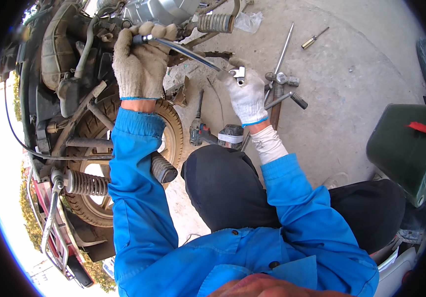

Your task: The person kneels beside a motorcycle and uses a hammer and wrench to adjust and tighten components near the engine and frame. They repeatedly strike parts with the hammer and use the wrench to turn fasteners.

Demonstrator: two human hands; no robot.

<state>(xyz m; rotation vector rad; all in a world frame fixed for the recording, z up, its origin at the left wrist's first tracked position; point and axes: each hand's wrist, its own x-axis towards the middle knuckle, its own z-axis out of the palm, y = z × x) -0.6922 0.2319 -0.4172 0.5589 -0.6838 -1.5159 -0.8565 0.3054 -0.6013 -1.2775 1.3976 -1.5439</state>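
My left hand (142,64), in a beige knit glove, is at the motorcycle's engine (158,11). Its fingers are curled round the dark socket end of a long chrome socket wrench (189,53). Closed on the wrench's other end is my right hand (246,94), in a white glove. A shiny metal end with a round hole shows on top of that hand; how it joins the bar is partly hidden by the fingers. The tip of the wrench at the engine side is covered by my left glove.
A hammer (281,79) and other metal tools lie on the concrete beyond my right hand, with a screwdriver (315,38) farther off. A cordless drill (199,129) lies by the rear wheel (174,129). A dark green container (402,148) stands at the right.
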